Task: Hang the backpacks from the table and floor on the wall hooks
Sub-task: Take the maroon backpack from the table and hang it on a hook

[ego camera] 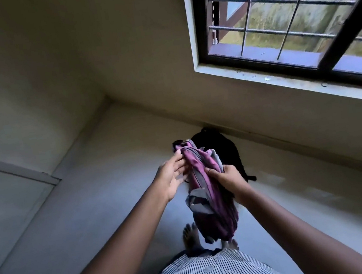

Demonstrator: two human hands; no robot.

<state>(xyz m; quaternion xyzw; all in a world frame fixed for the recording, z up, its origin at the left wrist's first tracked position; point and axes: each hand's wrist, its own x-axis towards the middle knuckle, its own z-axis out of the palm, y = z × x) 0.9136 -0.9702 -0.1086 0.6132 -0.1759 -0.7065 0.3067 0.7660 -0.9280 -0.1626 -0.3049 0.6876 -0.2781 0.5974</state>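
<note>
My right hand (pixel 227 177) grips the purple backpack (pixel 207 191) clear of the floor (pixel 94 220); my left hand (pixel 173 178), fingers straight, touches its side, both arms outstretched.

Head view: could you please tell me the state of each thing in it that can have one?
purple backpack: lifted off the floor, hanging from the hands, not yet on a hook.
black backpack: on the floor against the wall below the window, untouched.
right hand: grips the purple backpack's side.
left hand: fingers straight, touching the purple backpack near its top.
window: barred; open or shut, cannot tell.
</note>
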